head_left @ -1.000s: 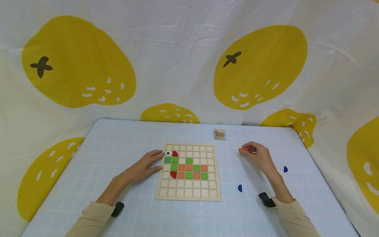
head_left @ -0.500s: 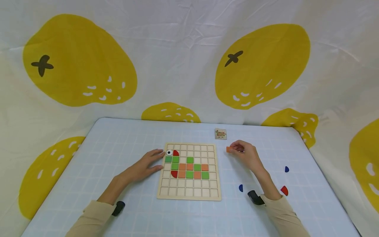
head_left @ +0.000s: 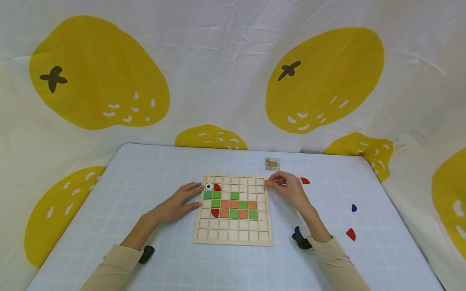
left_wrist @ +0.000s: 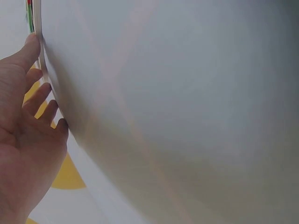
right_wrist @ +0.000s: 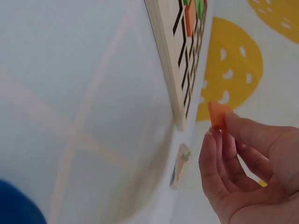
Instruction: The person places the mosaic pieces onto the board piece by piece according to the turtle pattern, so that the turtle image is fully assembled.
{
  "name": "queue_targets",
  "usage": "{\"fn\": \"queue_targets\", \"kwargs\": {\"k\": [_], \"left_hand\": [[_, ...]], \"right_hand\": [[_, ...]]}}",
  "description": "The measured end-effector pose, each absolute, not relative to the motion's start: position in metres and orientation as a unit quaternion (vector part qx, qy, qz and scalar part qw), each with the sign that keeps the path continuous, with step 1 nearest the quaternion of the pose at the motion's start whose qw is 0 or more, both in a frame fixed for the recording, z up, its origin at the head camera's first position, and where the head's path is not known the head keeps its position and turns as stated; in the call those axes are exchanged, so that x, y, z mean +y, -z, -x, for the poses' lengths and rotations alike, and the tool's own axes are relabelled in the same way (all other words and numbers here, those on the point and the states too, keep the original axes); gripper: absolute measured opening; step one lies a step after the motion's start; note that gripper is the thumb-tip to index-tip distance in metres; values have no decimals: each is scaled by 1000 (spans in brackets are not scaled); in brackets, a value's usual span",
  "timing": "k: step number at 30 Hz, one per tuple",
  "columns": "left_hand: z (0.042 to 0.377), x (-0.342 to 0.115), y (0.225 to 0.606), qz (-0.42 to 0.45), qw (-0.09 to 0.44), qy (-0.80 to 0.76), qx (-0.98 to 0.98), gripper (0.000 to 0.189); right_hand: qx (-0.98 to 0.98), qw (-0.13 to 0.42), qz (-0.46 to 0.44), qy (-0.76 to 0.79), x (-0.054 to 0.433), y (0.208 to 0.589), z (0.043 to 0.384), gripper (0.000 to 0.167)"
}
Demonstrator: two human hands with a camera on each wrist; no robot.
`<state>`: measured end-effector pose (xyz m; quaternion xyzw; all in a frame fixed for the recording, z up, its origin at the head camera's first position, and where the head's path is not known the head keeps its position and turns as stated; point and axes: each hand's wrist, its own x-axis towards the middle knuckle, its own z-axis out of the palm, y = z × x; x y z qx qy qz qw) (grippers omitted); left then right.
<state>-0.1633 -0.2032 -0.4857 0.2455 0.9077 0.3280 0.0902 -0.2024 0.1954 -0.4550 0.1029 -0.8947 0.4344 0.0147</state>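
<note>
A wooden grid board [head_left: 233, 238] lies on the table, partly filled with green, orange and red tiles and a round eye piece [head_left: 209, 186] near its upper left corner. At the board's left edge rests my left hand [head_left: 180, 205], fingers extended and thumb apart, holding nothing. My right hand [head_left: 289, 189] pinches an orange square tile [right_wrist: 218, 114] between thumb and fingertips, by the board's upper right edge. In the right wrist view that tile is raised off the table.
A small pattern card [head_left: 272, 163] lies behind the board. Right of the board are a red quarter piece [head_left: 351, 234], another red piece [head_left: 305, 180], a blue half-round piece [head_left: 354, 207] and a second blue piece [head_left: 297, 229], partly hidden by the right wrist camera.
My right hand has moved left with the orange tile, from the open table to the board's upper right edge. Red pieces have come into sight behind it. The left hand stays put.
</note>
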Motion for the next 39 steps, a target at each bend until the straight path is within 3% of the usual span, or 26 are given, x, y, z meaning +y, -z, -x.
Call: {"fn": "queue_targets", "kwargs": {"k": [39], "left_hand": [[163,-201,483,-235,102,-324,911,62]], "right_hand": [[-881,-110,-193,-417,135,461,195,4]]}}
